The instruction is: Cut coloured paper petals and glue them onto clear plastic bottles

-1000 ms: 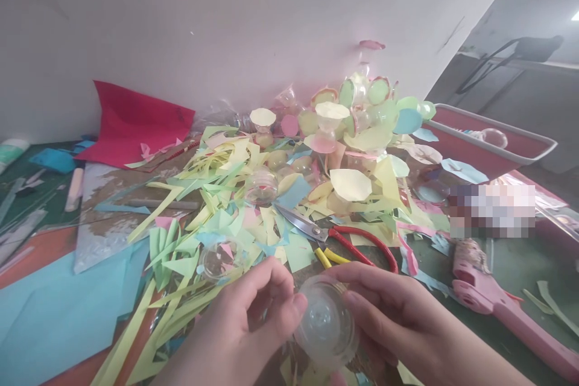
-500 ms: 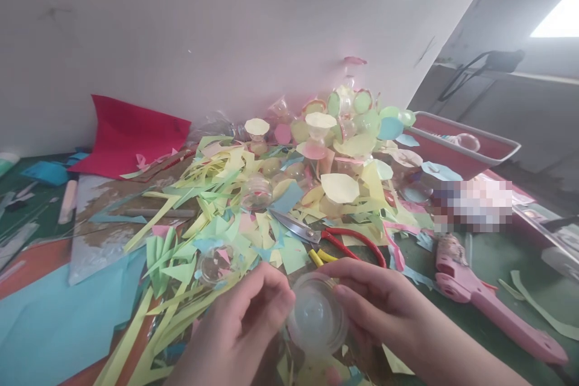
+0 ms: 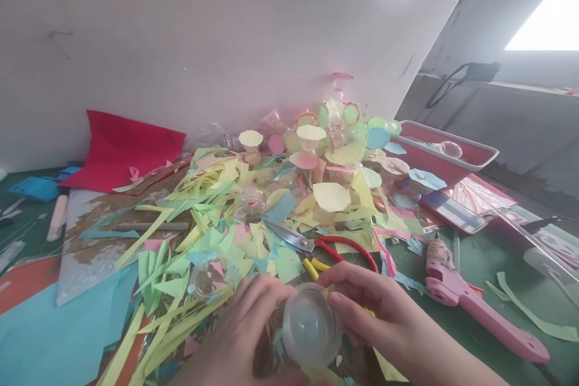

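Note:
A round, clear plastic cup [image 3: 312, 325] sits at the bottom centre, its open rim facing up. My right hand [image 3: 366, 307] grips its right side between thumb and fingers. On the cup's left, my left hand [image 3: 244, 325] has its fingertips at the rim, with the thumb low and blurred near the cup's lower edge. Just beyond the cup lie scissors [image 3: 307, 243] with red and yellow handles, blades pointing left. Cut scraps of yellow and green paper [image 3: 217, 211] surround them.
Clear cups with paper discs [image 3: 332, 196] are heaped at the back centre. A pink glue gun [image 3: 484, 307] lies at the right, a pink basket [image 3: 452, 157] behind it. Red paper [image 3: 126, 151] stands back left; blue sheets [image 3: 67, 325] lie front left.
The view has shifted slightly. My left thumb has moved down from the cup's rim toward its lower side, and the left fingers have spread. My right hand keeps its grip.

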The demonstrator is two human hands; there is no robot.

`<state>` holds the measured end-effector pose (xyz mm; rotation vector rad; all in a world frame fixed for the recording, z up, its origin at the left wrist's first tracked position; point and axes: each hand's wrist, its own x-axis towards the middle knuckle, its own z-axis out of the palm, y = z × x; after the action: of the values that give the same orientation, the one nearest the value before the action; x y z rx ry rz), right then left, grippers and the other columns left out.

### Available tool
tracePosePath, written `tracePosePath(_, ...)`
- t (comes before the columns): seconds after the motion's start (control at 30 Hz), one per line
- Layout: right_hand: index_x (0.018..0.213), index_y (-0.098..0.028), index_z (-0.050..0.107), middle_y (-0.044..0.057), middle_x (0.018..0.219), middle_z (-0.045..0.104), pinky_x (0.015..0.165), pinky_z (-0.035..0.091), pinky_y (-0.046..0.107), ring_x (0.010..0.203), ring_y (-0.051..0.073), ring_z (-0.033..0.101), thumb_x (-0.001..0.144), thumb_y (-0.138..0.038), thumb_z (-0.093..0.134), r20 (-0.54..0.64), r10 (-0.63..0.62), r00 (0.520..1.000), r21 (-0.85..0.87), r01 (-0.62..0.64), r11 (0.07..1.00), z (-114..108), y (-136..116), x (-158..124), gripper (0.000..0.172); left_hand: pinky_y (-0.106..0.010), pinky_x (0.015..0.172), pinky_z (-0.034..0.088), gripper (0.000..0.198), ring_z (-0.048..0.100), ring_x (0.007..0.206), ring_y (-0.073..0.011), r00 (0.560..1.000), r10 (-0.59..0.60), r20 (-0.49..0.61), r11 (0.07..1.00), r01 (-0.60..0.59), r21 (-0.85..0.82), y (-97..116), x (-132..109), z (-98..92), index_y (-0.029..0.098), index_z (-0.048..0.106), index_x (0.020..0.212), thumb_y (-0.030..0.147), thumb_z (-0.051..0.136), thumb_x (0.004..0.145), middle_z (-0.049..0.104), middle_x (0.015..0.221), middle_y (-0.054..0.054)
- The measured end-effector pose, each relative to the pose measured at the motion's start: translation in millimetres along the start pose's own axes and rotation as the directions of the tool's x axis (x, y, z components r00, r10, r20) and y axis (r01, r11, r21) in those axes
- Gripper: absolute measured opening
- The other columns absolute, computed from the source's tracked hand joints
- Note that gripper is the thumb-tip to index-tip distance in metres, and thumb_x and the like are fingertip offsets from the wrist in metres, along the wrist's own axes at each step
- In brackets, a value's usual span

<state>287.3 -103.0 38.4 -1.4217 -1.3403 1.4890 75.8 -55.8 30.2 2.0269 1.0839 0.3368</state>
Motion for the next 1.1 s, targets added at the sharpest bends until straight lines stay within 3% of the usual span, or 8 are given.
tracePosePath(0.2, 0.099, -0.022, 0.062, -0.003, 0.068, 0.051, 0.052, 0.032, 0.019, 0.059, 0.01, 0.042, 0.093, -0.048, 0.049, -0.008, -0.049, 0.999, -0.003, 0.049, 0.999, 1, 0, 0, 0.03, -0.031, 0.08, 0.047, 0.018, 0.054, 0.093, -0.0209, 0.997, 0.073, -0.011, 0.988, -0.071, 0.137, 7, 2, 5.7, 0.029, 0.062, 0.088, 0.04, 0.069, 0.075, 0.061, 0.098, 0.001)
tracePosePath(0.47, 0.098, -0.017, 0.06, -0.006, 0.056, 0.038, 0.05, 0.027, 0.022, 0.053, 0.01, 0.033, 0.093, -0.054, 0.044, -0.148, -0.199, 0.969, 0.026, 0.205, 0.978, -3, 2, 7, 0.04, -0.038, 0.092, 0.043, 0.018, 0.053, 0.1, -0.0223, 0.993, 0.034, -0.117, 0.987, -0.015, 0.16, 2, -4, 5.0, 0.027, 0.056, 0.092, 0.027, 0.063, 0.076, 0.058, 0.101, 0.0)
tracePosePath(0.6, 0.094, -0.016, 0.058, -0.006, 0.056, 0.037, 0.049, 0.024, 0.023, 0.053, 0.01, 0.031, 0.093, -0.056, 0.042, -0.176, -0.21, 0.962, 0.01, 0.215, 0.977, -3, 6, 10, 0.044, -0.036, 0.09, 0.045, 0.015, 0.053, 0.103, -0.0228, 0.994, 0.063, -0.088, 0.982, -0.046, 0.185, -4, -3, 1.4, 0.026, 0.056, 0.094, 0.031, 0.06, 0.08, 0.058, 0.102, -0.002)
tracePosePath(0.77, 0.092, -0.016, 0.057, -0.006, 0.056, 0.038, 0.049, 0.027, 0.023, 0.052, 0.01, 0.033, 0.092, -0.058, 0.04, -0.196, -0.218, 0.956, -0.047, 0.212, 0.976, -3, 5, 12, 0.045, -0.036, 0.088, 0.047, 0.014, 0.056, 0.103, -0.0234, 0.997, 0.018, -0.077, 0.982, -0.004, 0.188, -2, -4, -2.5, 0.024, 0.058, 0.092, 0.033, 0.06, 0.081, 0.06, 0.1, -0.003)
tracePosePath(0.97, 0.098, -0.018, 0.06, -0.002, 0.062, 0.05, 0.05, 0.031, 0.024, 0.056, 0.013, 0.044, 0.096, -0.048, 0.035, -0.295, -0.284, 0.912, -0.338, 0.178, 0.924, -7, 11, 14, 0.039, -0.038, 0.088, 0.047, 0.024, 0.053, 0.114, -0.0279, 0.992, -0.009, -0.125, 0.971, 0.039, 0.237, -6, -6, -1.4, 0.025, 0.058, 0.097, 0.043, 0.056, 0.082, 0.061, 0.11, -0.006)
tracePosePath(1.1, 0.094, -0.02, 0.06, 0.005, 0.085, 0.065, 0.065, 0.042, 0.028, 0.073, 0.017, 0.056, 0.097, -0.036, 0.037, -0.288, -0.435, 0.853, -0.607, 0.188, 0.772, -6, 12, 16, 0.028, -0.039, 0.088, 0.047, 0.029, 0.049, 0.121, -0.0299, 0.994, -0.04, -0.1, 0.961, 0.065, 0.267, -8, -9, -0.8, 0.026, 0.058, 0.102, 0.047, 0.049, 0.086, 0.062, 0.113, -0.007)
